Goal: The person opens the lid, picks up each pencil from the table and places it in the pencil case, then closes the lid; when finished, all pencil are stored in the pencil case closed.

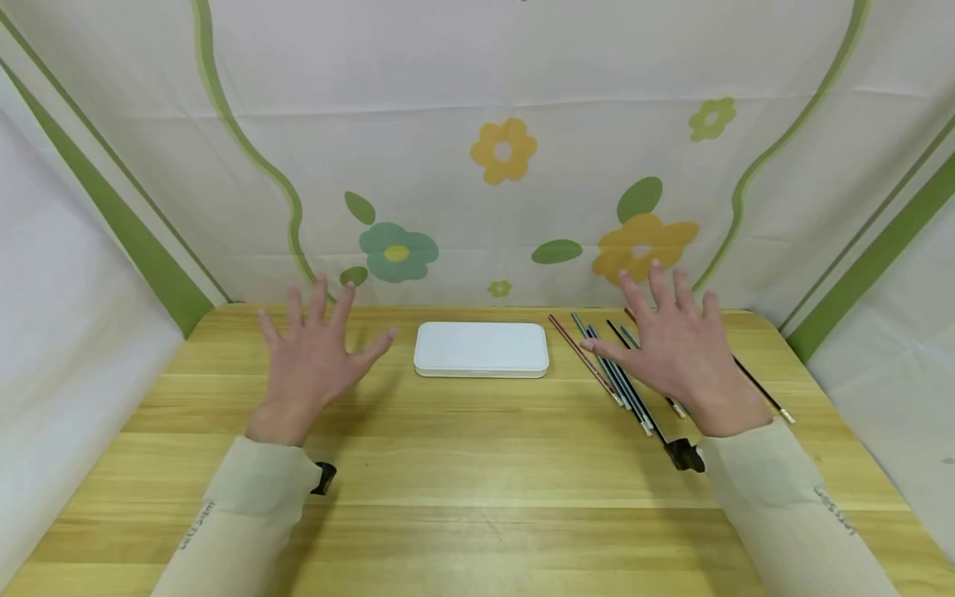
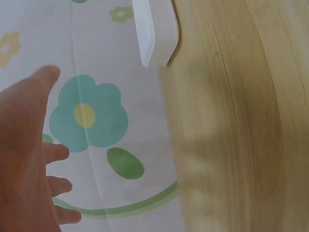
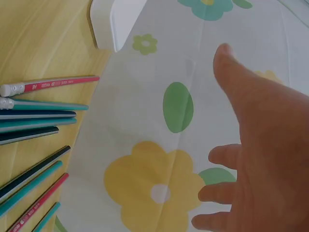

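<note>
A flat white case (image 1: 481,348) with rounded corners lies near the back edge of the table, its lid closed. My left hand (image 1: 309,356) hovers to the left of it, fingers spread and holding nothing. Over on the other side, my right hand (image 1: 675,348) is spread above a loose group of pencils and also holds nothing. Among the pencils are a red pencil (image 3: 60,83), a teal pencil (image 3: 48,105) and a black pencil (image 3: 36,166); several have white erasers at the near end. Part of the group is hidden beneath the right hand in the head view.
The wooden table (image 1: 477,489) has light yellow planks. Behind it hangs a white cloth (image 1: 418,166) printed with flowers and green lines, and cloth panels close off both sides. One black pencil (image 1: 764,390) lies apart, further right. Black straps show at both wrists.
</note>
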The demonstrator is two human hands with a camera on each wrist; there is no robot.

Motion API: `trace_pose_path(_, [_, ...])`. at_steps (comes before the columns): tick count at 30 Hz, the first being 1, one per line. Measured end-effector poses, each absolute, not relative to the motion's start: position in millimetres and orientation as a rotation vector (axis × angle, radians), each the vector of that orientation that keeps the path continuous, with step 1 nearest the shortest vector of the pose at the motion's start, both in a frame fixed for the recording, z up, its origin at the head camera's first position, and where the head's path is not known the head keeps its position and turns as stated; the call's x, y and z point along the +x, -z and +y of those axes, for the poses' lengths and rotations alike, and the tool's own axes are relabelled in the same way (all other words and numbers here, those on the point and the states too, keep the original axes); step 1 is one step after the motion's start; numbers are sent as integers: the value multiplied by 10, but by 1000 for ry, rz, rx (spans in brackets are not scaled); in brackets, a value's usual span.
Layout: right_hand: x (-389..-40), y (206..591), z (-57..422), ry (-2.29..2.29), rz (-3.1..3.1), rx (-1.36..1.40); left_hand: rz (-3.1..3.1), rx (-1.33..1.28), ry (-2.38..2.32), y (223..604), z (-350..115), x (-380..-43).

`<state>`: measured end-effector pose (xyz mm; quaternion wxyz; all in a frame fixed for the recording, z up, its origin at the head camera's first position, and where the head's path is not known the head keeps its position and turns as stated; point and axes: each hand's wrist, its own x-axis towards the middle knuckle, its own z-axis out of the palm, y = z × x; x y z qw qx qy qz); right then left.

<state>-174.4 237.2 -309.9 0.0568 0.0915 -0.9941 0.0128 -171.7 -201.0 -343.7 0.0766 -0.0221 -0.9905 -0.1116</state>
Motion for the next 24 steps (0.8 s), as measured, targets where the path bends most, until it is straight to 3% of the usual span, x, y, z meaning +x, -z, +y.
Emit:
trace_pose_path(4, [-1753,3133,2360,-110,-3012,343,-2952,-132,486,3492,-1990,-1721])
trace_pose_path(9, [-1804,3262,2308,-339,-2896,473,-2851,-190,1043,3694,-1913,-1703])
trace_pose_path(15, [-1895,3573,2062,-788,-2803,536,-2755,-32,1555,3954,-1728,-1674])
trace_pose_path(24, [-1940,3903,1616,-1268,-2710,519,-2674,105,1908,4075,-1493,-1824])
